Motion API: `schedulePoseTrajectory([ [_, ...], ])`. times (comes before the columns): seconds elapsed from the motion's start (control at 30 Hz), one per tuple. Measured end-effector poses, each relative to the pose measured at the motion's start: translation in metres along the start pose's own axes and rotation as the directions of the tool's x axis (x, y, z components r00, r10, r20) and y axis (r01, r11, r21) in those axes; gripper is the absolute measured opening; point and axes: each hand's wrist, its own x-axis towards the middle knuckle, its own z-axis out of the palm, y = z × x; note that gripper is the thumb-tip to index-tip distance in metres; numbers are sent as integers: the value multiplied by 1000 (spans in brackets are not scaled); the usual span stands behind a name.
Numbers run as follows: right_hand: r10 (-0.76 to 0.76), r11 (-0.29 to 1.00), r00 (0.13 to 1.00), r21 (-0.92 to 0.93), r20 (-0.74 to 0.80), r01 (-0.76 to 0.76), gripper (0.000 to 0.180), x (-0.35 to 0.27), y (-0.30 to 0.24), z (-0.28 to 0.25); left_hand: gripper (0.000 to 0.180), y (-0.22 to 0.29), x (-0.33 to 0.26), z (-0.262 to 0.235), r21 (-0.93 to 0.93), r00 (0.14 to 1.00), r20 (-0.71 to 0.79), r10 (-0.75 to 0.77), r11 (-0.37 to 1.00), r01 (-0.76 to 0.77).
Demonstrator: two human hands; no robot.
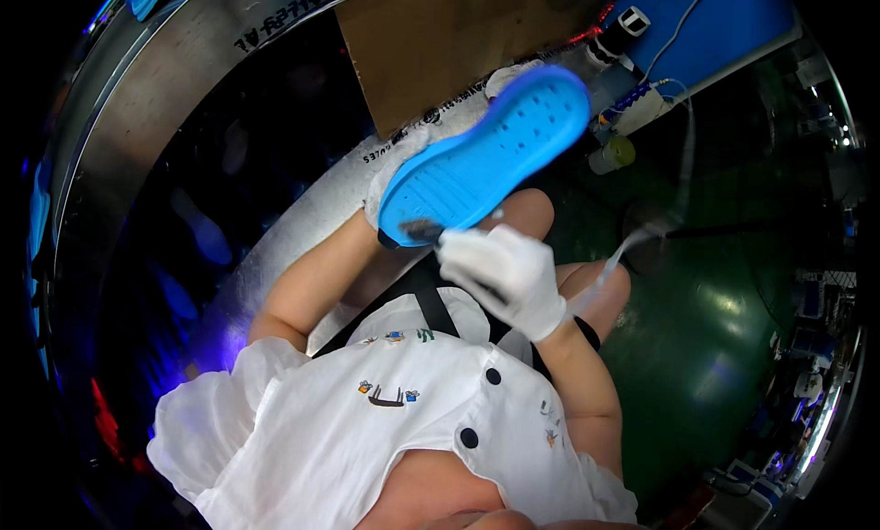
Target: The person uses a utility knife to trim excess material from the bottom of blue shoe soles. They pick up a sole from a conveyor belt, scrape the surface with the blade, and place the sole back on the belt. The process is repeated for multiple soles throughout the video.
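One white-gloved right hand (509, 275) clamps dark tool (421, 229), seven o'clock on blue foot-shaped sole (484, 156); left hand's (392, 163) grip I can't tell: slack risks slipping.

The sole (481, 161) is bright blue with dark specks toward the upper right; the blurred tool (421, 229) is dark grey, the right glove (507, 278) white. The white shirt (339, 429) carries small multicoloured motifs (386, 403) and black buttons (469, 437). At right, the floor (683, 365) is green.

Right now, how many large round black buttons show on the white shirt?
2: one black button nearer the blue sole, another black button lower in the picture. Others may be hidden.
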Motion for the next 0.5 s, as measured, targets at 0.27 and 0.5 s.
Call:
schedulePoseTrajectory([
  [0.27, 133, 990, 980, -58, 150, -125, 23, 6, -15, -6, 51, 32, 12, 2, 650, 981, -187, 49, 755, 87],
  [0.5, 79, 979, 990, -197, 115, -55, 24, 8, -14, -20, 46, 43, 10, 18, 695, 984, -174, 38, 713, 95],
])
